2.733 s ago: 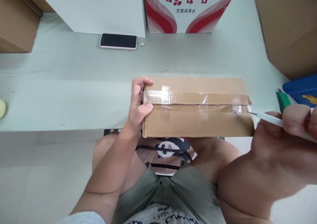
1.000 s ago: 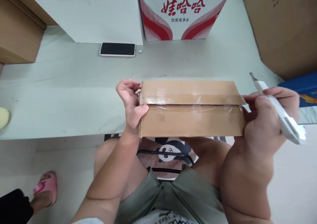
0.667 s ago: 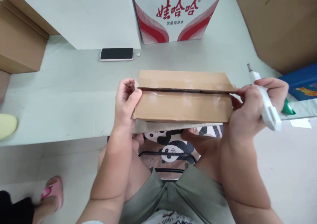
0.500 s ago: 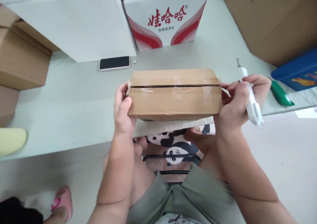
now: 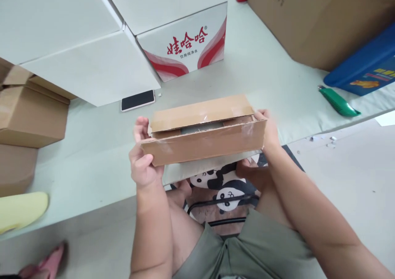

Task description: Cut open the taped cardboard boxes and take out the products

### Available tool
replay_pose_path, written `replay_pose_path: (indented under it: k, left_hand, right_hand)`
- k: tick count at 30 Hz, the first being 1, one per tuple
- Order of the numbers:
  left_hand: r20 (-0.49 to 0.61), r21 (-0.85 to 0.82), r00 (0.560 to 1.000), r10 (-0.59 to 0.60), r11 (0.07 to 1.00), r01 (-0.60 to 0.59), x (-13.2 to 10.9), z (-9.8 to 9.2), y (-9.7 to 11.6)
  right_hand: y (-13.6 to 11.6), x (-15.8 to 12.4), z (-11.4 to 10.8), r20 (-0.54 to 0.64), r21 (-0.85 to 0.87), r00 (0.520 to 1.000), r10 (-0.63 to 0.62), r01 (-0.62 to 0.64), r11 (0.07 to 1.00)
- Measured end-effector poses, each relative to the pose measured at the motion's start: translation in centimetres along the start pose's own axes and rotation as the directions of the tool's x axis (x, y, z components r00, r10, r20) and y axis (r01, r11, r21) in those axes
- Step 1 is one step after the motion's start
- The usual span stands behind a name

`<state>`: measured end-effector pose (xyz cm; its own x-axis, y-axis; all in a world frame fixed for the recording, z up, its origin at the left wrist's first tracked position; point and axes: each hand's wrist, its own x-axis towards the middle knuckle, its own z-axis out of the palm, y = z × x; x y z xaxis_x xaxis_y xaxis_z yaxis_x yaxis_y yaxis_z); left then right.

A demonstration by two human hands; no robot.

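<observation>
I hold a flat brown cardboard box (image 5: 203, 141) just above the near edge of the pale green table (image 5: 92, 159). Clear tape runs along its top, cut at the seam. The two top flaps stand slightly apart, and something grey shows in the gap between them. My left hand (image 5: 142, 163) is closed on the box's left end, thumb on the front face. My right hand (image 5: 268, 131) grips the right end, and the box hides most of its fingers. No white knife shows in either hand.
A green utility knife (image 5: 338, 102) and a blue object (image 5: 364, 69) lie at the right. A phone (image 5: 138, 100) lies behind the box, before white cartons (image 5: 83, 65) and one printed in red (image 5: 188, 48). Brown boxes (image 5: 31, 114) stand left, a big one (image 5: 308, 19) far right. A pink slipper (image 5: 46, 262) is on the floor.
The box has been lifted off the table and tilted, and its flaps have parted along the cut seam. The white knife has gone from my right hand, which now holds the box's end.
</observation>
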<state>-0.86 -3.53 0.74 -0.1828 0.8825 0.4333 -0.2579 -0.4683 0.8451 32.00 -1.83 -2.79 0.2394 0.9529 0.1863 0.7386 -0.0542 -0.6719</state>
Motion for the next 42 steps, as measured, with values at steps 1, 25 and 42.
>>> replay_pose_path:
  k: [1, 25, 42]
  left_hand:
    - [-0.003, -0.013, 1.0, -0.02, 1.0, 0.02, 0.0, 0.2, 0.3]
    - [0.121, 0.203, 0.982, -0.147, 0.972, 0.121, -0.5, 1.5, 5.5]
    - [0.621, 0.567, 0.765, -0.171, 0.772, -0.287, 2.1, 1.3, 7.2]
  right_hand:
    - [-0.5, -0.1, -0.1, -0.05, 0.093, 0.998, -0.041, 0.045, 0.995]
    - [-5.8, -2.0, -6.9, 0.354, 0.513, 0.633, -0.689, 0.484, 0.709]
    - [-7.1, -3.8, -10.0, 0.396, 0.476, 0.634, -0.664, 0.477, 0.739]
